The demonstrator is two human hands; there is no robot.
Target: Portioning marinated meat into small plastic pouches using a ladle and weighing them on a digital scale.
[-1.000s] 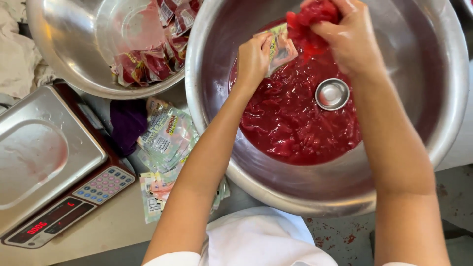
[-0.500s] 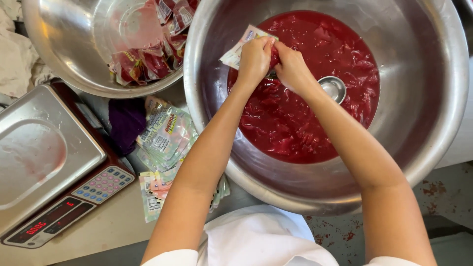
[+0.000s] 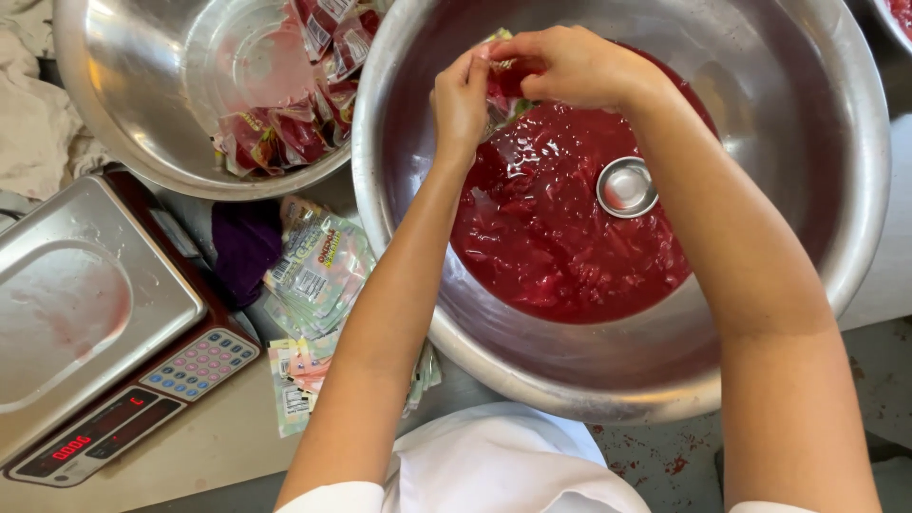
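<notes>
A large steel bowl (image 3: 817, 190) holds red pulpy food in liquid (image 3: 570, 237), with a small steel cup (image 3: 627, 187) lying in it. Above the bowl's far side, my left hand (image 3: 461, 100) grips a small clear printed pouch (image 3: 502, 85) by its edge. My right hand (image 3: 570, 65) is closed over the pouch's mouth with red food in its fingers. Both hands touch the pouch, which they mostly hide.
A second steel bowl (image 3: 123, 123) at the upper left holds several filled red pouches (image 3: 285, 123). Empty printed pouches (image 3: 318, 275) lie stacked between the bowls. A digital scale (image 3: 85, 313) with a steel platform sits at the left. A purple cloth (image 3: 245, 242) lies beside it.
A second ago my right hand held a clump of red food high over the bowl. It has come down to the pouch, and both hands now meet at its mouth.
</notes>
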